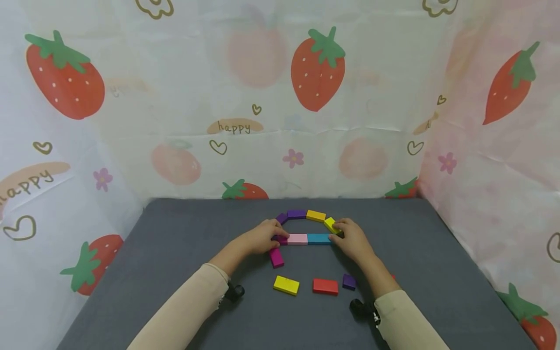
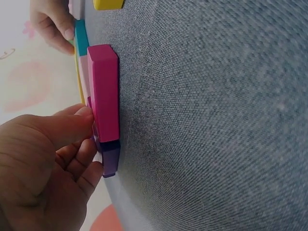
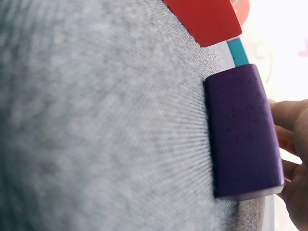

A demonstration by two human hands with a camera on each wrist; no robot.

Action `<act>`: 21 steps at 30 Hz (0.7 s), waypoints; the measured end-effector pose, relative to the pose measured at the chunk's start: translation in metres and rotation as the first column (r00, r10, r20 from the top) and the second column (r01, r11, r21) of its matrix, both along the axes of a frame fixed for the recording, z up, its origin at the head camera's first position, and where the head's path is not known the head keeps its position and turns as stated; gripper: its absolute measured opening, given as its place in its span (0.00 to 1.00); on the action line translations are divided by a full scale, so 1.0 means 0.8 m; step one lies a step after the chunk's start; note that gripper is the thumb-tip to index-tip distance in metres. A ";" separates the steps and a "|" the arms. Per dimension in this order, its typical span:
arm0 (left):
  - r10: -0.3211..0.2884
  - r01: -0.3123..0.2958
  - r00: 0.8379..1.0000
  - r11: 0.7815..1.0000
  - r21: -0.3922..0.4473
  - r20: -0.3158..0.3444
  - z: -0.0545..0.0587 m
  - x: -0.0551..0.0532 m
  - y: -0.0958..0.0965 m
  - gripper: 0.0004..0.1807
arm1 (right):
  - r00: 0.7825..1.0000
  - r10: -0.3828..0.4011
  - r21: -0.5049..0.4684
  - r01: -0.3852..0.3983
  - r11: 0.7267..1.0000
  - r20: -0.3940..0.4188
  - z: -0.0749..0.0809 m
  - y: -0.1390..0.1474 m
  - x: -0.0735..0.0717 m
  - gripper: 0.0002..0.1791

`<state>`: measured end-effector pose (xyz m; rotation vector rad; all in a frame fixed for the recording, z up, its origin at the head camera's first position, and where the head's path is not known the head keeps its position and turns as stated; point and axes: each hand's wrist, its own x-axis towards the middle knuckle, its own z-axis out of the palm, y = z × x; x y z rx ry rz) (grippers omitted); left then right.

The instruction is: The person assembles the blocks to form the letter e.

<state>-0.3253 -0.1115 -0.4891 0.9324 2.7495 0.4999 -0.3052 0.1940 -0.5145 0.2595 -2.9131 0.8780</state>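
My left hand (image 1: 263, 236) pinches a dark magenta block (image 1: 282, 240) at the left end of a straight row. A pink block (image 1: 297, 239) and a blue block (image 1: 319, 238) continue that row. At the right end, my right hand (image 1: 353, 240) grips the blue block's end with thumb and fingers; its fingertips are beside a yellow block (image 1: 331, 224). Purple blocks (image 1: 296, 214) and an orange-yellow block (image 1: 316, 216) curve behind the row. A magenta block (image 2: 103, 94) slants forward below my left hand. What lies under the right fingers is partly hidden.
In front lie a yellow block (image 1: 286, 285), a red block (image 1: 325, 287) and a purple block (image 3: 243, 132). A bit of red (image 1: 393, 276) shows behind my right wrist. The grey tabletop (image 1: 188, 233) meets a printed cloth backdrop (image 1: 271, 160).
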 end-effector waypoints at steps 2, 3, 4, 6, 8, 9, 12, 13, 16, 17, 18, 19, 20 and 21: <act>0.000 0.000 1.000 1.000 0.001 -0.001 0.001 -0.001 0.000 0.19 | 1.000 -0.004 0.001 0.004 1.000 -0.004 0.000 -0.001 0.000 0.25; 0.001 -0.001 1.000 1.000 -0.001 0.000 0.001 -0.001 0.000 0.19 | 1.000 -0.006 0.002 0.006 1.000 -0.005 -0.001 -0.001 0.000 0.25; 0.001 -0.001 1.000 1.000 -0.002 0.001 0.001 -0.001 0.000 0.19 | 1.000 -0.006 0.002 0.006 1.000 -0.006 -0.001 -0.001 0.000 0.25; -0.001 0.001 1.000 1.000 -0.004 0.000 0.001 -0.001 0.000 0.19 | 1.000 -0.006 0.002 0.006 1.000 -0.009 -0.001 -0.001 -0.001 0.25; -0.002 0.002 1.000 1.000 -0.004 0.001 0.001 0.000 0.000 0.19 | 1.000 0.000 0.006 0.000 1.000 -0.015 -0.001 0.000 0.000 0.24; -0.002 0.002 1.000 1.000 -0.004 0.000 0.002 0.000 0.000 0.19 | 1.000 0.001 0.008 -0.001 1.000 -0.016 -0.001 0.000 0.000 0.24; 0.001 -0.001 1.000 1.000 0.000 0.003 0.002 0.000 0.000 0.19 | 1.000 0.007 0.009 -0.007 1.000 -0.021 0.001 0.001 0.001 0.25; 0.002 -0.002 1.000 1.000 0.001 0.003 0.002 0.001 0.000 0.19 | 1.000 0.009 0.008 -0.009 1.000 -0.023 0.001 0.002 0.002 0.25; 0.002 -0.002 1.000 1.000 0.000 0.001 0.001 0.000 -0.001 0.19 | 1.000 0.006 0.011 -0.006 1.000 -0.031 0.004 0.003 0.005 0.25; 0.002 -0.002 1.000 1.000 -0.001 -0.001 0.001 0.000 -0.001 0.19 | 0.999 0.008 0.015 -0.008 1.000 -0.037 0.005 0.003 0.006 0.25; 0.000 0.000 1.000 1.000 0.001 -0.003 0.000 0.000 -0.001 0.19 | 0.999 0.010 0.017 -0.010 1.000 -0.042 0.006 0.003 0.008 0.25; 0.000 0.000 1.000 1.000 0.000 -0.005 -0.001 0.000 -0.001 0.19 | 0.999 0.011 0.017 -0.010 1.000 -0.046 0.008 0.003 0.009 0.25; 0.000 0.000 1.000 1.000 0.001 -0.005 -0.001 0.000 -0.001 0.19 | 0.999 0.010 0.019 -0.009 1.000 -0.050 0.010 0.002 0.011 0.25; 0.000 0.000 1.000 1.000 0.003 -0.005 -0.002 -0.001 -0.001 0.19 | 0.998 0.010 0.019 -0.009 1.000 -0.055 0.012 0.002 0.014 0.25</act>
